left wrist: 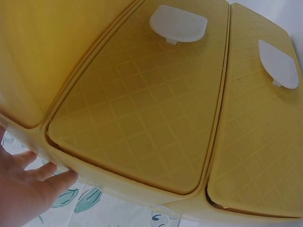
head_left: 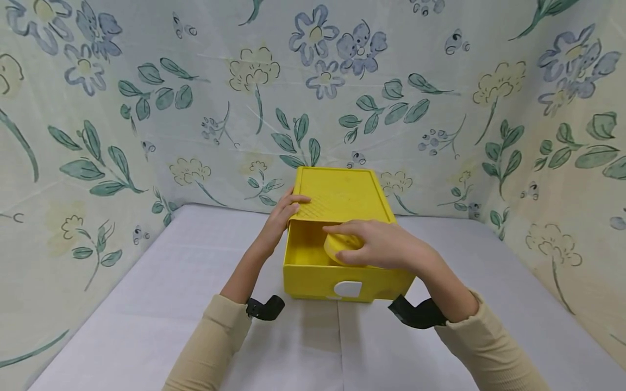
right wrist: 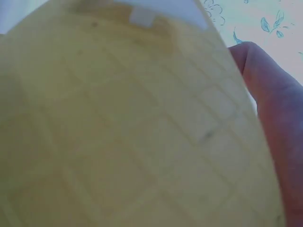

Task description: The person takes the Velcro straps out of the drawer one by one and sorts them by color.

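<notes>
Only head view: right hand (head_left: 383,244) holds round object (head_left: 342,244).

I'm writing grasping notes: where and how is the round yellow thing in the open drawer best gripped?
Probably by opposite edges of the round yellow thing, from above: the drawer walls it in at the sides, and its curved outline lets the right hand span it.

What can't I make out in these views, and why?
Round yellow object: head view, right part covered by right hand; right wrist view, behind drawer front.
Open drawer: head view, rear under cabinet top.
White handle: right wrist view, cut by top edge.
Left hand: left wrist view, cut by left edge.
</notes>
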Demonstrator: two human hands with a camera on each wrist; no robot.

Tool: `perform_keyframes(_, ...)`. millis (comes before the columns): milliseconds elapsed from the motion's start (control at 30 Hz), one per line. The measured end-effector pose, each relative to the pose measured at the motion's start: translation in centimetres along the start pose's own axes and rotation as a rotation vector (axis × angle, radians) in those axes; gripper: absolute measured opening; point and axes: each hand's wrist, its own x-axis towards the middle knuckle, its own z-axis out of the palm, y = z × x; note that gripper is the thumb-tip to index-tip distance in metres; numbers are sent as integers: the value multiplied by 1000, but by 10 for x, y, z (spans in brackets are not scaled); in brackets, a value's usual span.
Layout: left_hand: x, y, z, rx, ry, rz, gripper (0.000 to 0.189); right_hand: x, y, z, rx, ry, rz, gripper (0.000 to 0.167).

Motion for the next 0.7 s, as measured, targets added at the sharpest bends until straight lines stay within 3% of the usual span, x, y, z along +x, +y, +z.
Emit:
perform_keyframes(367, 0, 3, -1, -18, -9, -2, 36, -8, -7, -4, 12, 37, -6, 50)
perform_keyframes(700, -12, 26, 4, -11, -25, -1, 37, -9, -6, -4, -4, 62, -5, 49)
